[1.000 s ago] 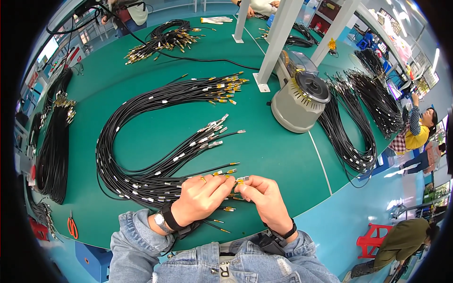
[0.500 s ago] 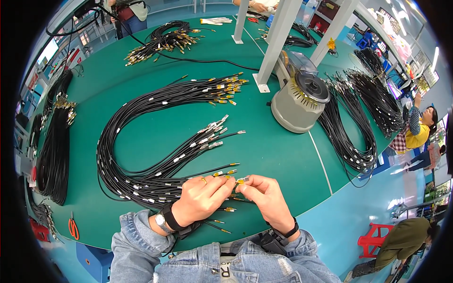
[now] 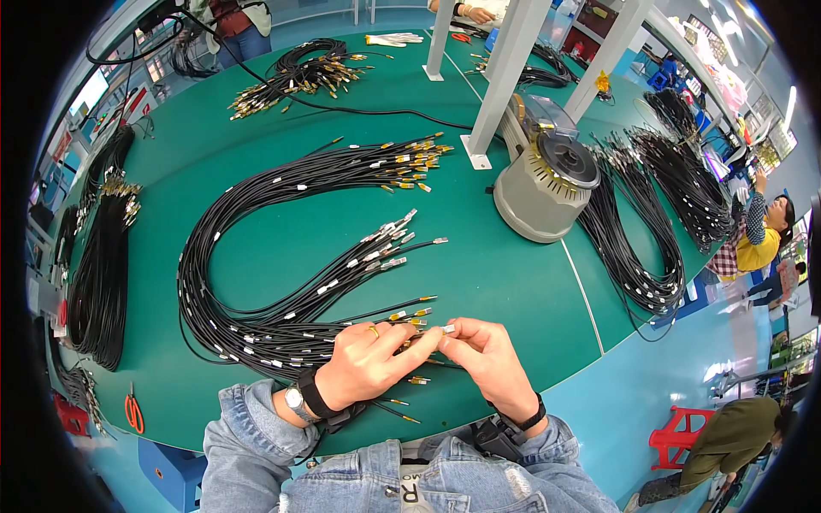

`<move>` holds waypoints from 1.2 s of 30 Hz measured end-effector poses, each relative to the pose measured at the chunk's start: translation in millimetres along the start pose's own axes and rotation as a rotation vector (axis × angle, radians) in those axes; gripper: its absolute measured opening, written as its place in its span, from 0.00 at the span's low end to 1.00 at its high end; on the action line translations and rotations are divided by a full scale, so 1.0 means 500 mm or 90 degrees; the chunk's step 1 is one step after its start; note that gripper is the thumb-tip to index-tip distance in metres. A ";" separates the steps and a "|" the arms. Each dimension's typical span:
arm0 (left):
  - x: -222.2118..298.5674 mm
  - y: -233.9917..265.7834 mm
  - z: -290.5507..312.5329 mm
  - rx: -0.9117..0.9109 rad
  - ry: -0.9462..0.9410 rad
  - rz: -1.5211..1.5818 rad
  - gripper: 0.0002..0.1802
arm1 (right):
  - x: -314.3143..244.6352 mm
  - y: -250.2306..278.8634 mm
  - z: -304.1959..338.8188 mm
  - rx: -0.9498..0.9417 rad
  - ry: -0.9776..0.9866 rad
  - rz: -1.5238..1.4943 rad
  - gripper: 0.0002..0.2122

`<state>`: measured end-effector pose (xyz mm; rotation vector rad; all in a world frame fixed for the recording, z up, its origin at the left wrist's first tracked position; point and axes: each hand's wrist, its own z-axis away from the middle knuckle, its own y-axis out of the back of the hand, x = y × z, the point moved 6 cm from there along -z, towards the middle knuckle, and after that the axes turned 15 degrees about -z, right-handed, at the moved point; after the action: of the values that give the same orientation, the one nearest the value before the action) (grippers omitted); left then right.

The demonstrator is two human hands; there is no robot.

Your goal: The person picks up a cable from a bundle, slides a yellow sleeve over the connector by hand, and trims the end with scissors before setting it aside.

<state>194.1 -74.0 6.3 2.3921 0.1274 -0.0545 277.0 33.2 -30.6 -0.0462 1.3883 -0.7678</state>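
A large bundle of black cables [image 3: 205, 248] lies in a U on the green table, its ends tipped with yellow and silvery connectors. At the bundle's near end, my left hand [image 3: 372, 363] is closed, thumb and forefinger pinching a cable end. Facing it, my right hand [image 3: 486, 363] pinches the same cable's tip, where a small whitish connector end [image 3: 449, 328] shows between the fingertips. My fingers hide most of that cable end. Several other yellow-tipped cable ends [image 3: 419, 313] lie just beyond and under my left hand.
A grey round machine [image 3: 543, 192] stands beside a white metal post [image 3: 505, 85] at the far right. More cable bundles lie at the left [image 3: 101, 282], the back [image 3: 299, 77] and the right [image 3: 650, 265]. Orange-handled scissors [image 3: 133, 412] rest near the left edge. Co-workers are around.
My left forefinger has stretched further right toward the right fingertips. A whitish connector end now shows where a yellow part showed before. The cable bundle lies as it was.
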 end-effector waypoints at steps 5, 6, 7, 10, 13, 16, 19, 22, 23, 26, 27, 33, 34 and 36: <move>0.004 0.002 -0.006 -0.021 -0.038 -0.017 0.19 | 0.004 0.003 -0.002 0.009 -0.021 -0.003 0.06; 0.004 0.001 -0.004 -0.024 -0.040 -0.020 0.19 | 0.001 0.001 0.000 0.007 -0.009 -0.003 0.06; 0.004 0.000 -0.003 -0.026 -0.042 -0.024 0.19 | -0.001 -0.002 0.001 0.005 0.002 -0.002 0.07; 0.006 -0.003 0.000 -0.025 -0.027 -0.032 0.20 | -0.001 0.000 0.002 0.003 0.007 0.005 0.08; 0.006 -0.004 0.002 -0.023 -0.019 -0.039 0.20 | 0.001 0.001 0.004 0.003 -0.007 0.019 0.08; 0.006 -0.005 0.003 -0.022 -0.020 -0.044 0.20 | -0.002 -0.003 0.009 0.025 -0.024 -0.004 0.06; 0.005 -0.007 0.004 -0.023 -0.007 -0.042 0.21 | 0.008 0.004 0.011 0.026 -0.007 -0.036 0.07; 0.004 -0.007 0.001 -0.027 0.009 -0.027 0.22 | 0.013 0.007 0.014 0.026 0.002 -0.051 0.08; 0.003 -0.007 0.000 -0.030 0.016 -0.019 0.22 | 0.014 0.008 0.016 0.026 0.003 -0.051 0.09; 0.000 -0.003 -0.001 -0.038 0.016 -0.030 0.22 | 0.018 0.006 0.018 0.027 0.011 -0.059 0.10; 0.000 -0.002 -0.001 -0.042 0.016 -0.034 0.22 | 0.020 0.005 0.018 0.029 0.019 -0.068 0.11; 0.001 -0.004 -0.001 -0.022 0.013 -0.035 0.21 | 0.035 0.003 0.009 0.040 0.030 -0.090 0.09; 0.001 -0.004 -0.001 -0.017 0.012 -0.037 0.20 | 0.036 0.005 0.010 0.049 0.034 -0.089 0.09; 0.001 -0.007 0.002 -0.011 0.011 -0.039 0.19 | 0.037 0.008 0.011 0.065 0.042 -0.085 0.07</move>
<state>194.4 -72.1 3.5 2.3716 0.2080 -0.0612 283.3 24.8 -47.1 -0.0345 1.4161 -0.9585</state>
